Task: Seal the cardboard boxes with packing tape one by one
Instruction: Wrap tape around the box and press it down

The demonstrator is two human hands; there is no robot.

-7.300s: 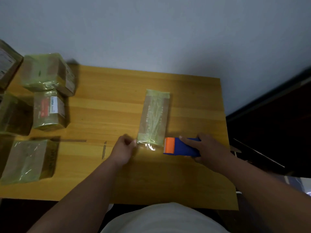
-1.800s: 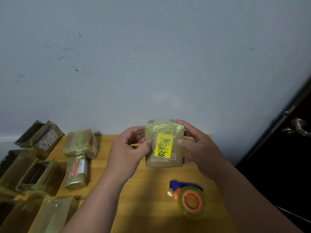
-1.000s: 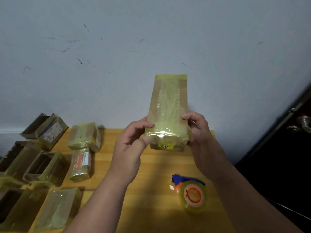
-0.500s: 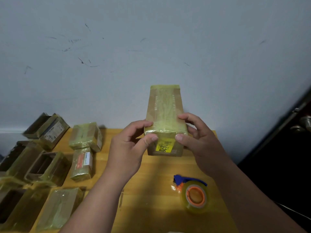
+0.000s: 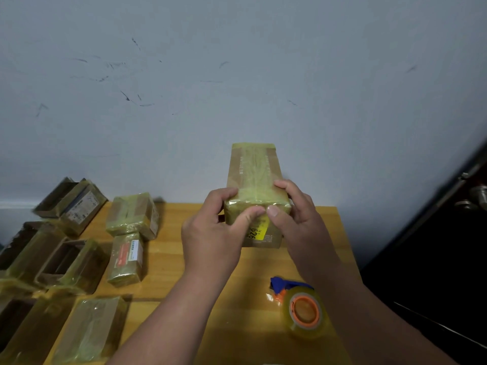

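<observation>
I hold a long, narrow cardboard box (image 5: 254,175) wrapped in yellowish tape above the wooden table (image 5: 237,325), its far end pointing away from me. My left hand (image 5: 210,233) grips its near left corner and my right hand (image 5: 297,225) grips the near right corner. Both thumbs press on the tape at the near top edge, just above a yellow label (image 5: 257,233) on the end face. The tape dispenser (image 5: 303,309), blue-handled with an orange-cored clear roll, lies on the table under my right forearm.
Several taped and open cardboard boxes crowd the table's left side, among them a taped one with a red label (image 5: 126,259) and an open one (image 5: 69,264). A wall stands right behind the table. A dark door with a metal handle (image 5: 477,196) is at the right.
The box has tipped a little lower and closer to me. Both thumbs have slid together to the middle of its near top edge, covering more of the yellow label.
</observation>
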